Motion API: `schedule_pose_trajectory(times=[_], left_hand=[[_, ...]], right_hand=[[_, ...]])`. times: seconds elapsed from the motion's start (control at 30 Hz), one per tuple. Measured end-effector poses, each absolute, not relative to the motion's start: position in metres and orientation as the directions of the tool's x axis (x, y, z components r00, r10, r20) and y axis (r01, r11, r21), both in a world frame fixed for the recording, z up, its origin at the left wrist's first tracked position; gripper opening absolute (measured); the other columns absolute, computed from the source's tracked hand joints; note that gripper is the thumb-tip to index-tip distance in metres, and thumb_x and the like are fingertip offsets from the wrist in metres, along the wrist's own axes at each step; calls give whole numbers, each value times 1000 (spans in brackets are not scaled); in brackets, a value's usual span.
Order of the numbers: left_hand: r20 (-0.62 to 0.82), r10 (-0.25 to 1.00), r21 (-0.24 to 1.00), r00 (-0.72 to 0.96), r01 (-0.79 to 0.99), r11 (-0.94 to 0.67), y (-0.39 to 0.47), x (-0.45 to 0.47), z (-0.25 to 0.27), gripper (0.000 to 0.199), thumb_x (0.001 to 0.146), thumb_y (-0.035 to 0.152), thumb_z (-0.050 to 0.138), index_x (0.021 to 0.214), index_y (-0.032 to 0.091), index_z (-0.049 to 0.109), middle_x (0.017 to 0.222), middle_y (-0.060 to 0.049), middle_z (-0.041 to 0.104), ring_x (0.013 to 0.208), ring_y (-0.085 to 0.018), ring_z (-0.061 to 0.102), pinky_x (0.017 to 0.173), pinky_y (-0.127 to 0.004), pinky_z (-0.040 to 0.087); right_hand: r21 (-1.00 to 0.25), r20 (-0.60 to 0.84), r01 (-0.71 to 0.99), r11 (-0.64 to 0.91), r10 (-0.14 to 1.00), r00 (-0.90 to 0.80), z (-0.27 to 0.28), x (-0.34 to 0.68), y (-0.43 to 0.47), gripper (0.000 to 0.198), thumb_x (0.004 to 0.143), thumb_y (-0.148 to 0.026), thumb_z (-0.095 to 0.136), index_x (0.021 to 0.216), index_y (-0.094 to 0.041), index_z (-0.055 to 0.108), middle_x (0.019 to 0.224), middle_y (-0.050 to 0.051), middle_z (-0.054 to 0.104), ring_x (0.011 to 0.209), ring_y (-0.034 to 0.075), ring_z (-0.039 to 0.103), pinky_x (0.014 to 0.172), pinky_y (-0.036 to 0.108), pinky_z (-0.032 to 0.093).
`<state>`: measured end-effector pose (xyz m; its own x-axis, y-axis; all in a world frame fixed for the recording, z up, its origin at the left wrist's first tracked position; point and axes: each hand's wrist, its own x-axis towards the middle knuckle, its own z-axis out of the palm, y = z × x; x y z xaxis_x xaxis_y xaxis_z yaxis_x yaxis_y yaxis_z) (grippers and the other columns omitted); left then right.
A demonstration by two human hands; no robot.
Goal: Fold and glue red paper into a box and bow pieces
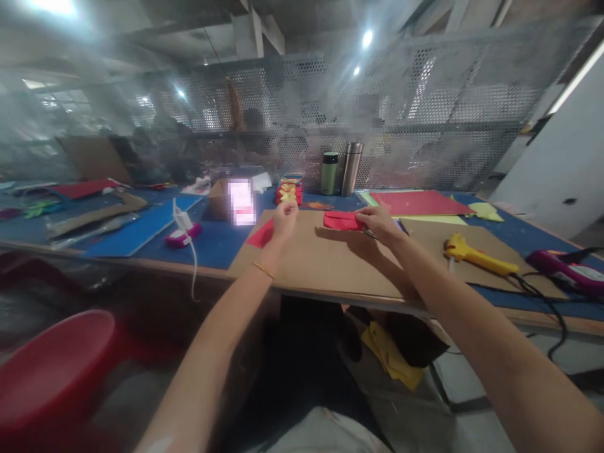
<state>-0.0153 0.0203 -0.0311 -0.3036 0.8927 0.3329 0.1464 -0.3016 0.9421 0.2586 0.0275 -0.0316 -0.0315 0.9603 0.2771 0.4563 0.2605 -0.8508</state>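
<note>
My right hand (380, 221) pinches the right end of a flat red piece (340, 220) that looks like a fabric or felt pouch. It is held above the brown cardboard sheet (325, 264) and casts a shadow on it. A small dark and light bit shows under those fingers, too unclear to name. My left hand (285, 219) has its fingertips pressed together, just in front of a yellow cut-out shape (288, 194) by a stack of red pieces (297, 186). Whether the fingers touch the yellow shape cannot be made out. Another red piece (262, 234) lies left of that wrist.
A yellow glue gun (481, 257) with a black cord lies at right, near a purple device (569, 270). Behind stand a green bottle (329, 173) and a steel flask (352, 170). A lit screen (241, 201) leans at left. A red stool (56, 371) stands lower left.
</note>
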Motion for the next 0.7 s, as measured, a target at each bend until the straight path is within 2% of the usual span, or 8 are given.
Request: schedule_pose_trajectory(times=[0.13, 0.2, 0.23, 0.27, 0.33, 0.43, 0.57, 0.7], left_hand=[[157, 970, 987, -188, 55, -149, 0, -39, -29, 22, 103, 35, 64, 112, 20, 76, 110, -13, 79, 91, -19, 73, 75, -29, 56], [156, 980, 981, -126, 132, -139, -15, -51, -30, 30, 105, 38, 60, 124, 19, 74, 118, -16, 79, 96, -21, 75, 80, -32, 59], [194, 975, 957, -112, 238, -163, -22, -57, -31, 34, 105, 37, 60, 130, 18, 73, 123, -17, 78, 102, -23, 76, 86, -35, 60], [257, 962, 901, -90, 383, -205, -29, -62, -31, 38, 103, 35, 62, 135, 18, 71, 129, -17, 77, 112, -25, 75, 95, -39, 59], [374, 927, 656, 35, 697, -291, -41, -71, -31, 45, 98, 31, 67, 140, 16, 70, 146, -19, 70, 135, -31, 66, 116, -46, 50], [340, 924, 265, 175, 925, -273, -53, -79, -30, 51, 95, 37, 69, 141, 13, 70, 156, -23, 62, 147, -39, 55, 126, -53, 39], [270, 951, 107, 152, 977, -187, -62, -82, -28, 53, 102, 40, 58, 145, 12, 66, 145, -24, 70, 136, -39, 63, 117, -53, 47], [282, 952, 12, 115, 992, -124, -80, -79, -22, 49, 103, 33, 54, 146, 12, 65, 143, -24, 70, 131, -39, 66, 108, -51, 50]], right_hand=[[-804, 257, 543, 241, 965, -47, -32, 249, 45, 20, 72, -35, 65, 72, -17, 74, 57, 1, 60, 57, 15, 50, 55, 27, 39], [-782, 266, 574, 243, 963, -44, -38, 244, 50, 20, 73, -35, 67, 71, -17, 75, 59, 2, 63, 60, 16, 53, 58, 28, 42], [-769, 278, 589, 248, 960, -41, -40, 243, 52, 20, 74, -36, 67, 71, -17, 75, 62, 3, 66, 62, 17, 55, 61, 29, 44], [-756, 295, 601, 257, 955, -38, -43, 242, 53, 20, 76, -35, 68, 72, -18, 76, 65, 4, 69, 66, 18, 58, 64, 29, 46], [-735, 330, 617, 280, 943, -34, -45, 242, 53, 18, 79, -34, 67, 74, -19, 77, 74, 6, 74, 75, 21, 62, 74, 32, 50], [-695, 414, 639, 330, 910, -20, -43, 245, 50, 16, 82, -29, 65, 75, -22, 78, 82, 8, 77, 85, 25, 66, 86, 37, 53], [-684, 555, 606, 407, 829, 70, -36, 251, 42, 19, 85, -24, 61, 79, -22, 79, 89, 10, 79, 92, 28, 70, 94, 42, 54], [-796, 537, 411, 445, 833, 137, -27, 251, 30, 19, 91, -34, 65, 85, -20, 77, 90, 10, 79, 91, 26, 71, 90, 40, 55]])
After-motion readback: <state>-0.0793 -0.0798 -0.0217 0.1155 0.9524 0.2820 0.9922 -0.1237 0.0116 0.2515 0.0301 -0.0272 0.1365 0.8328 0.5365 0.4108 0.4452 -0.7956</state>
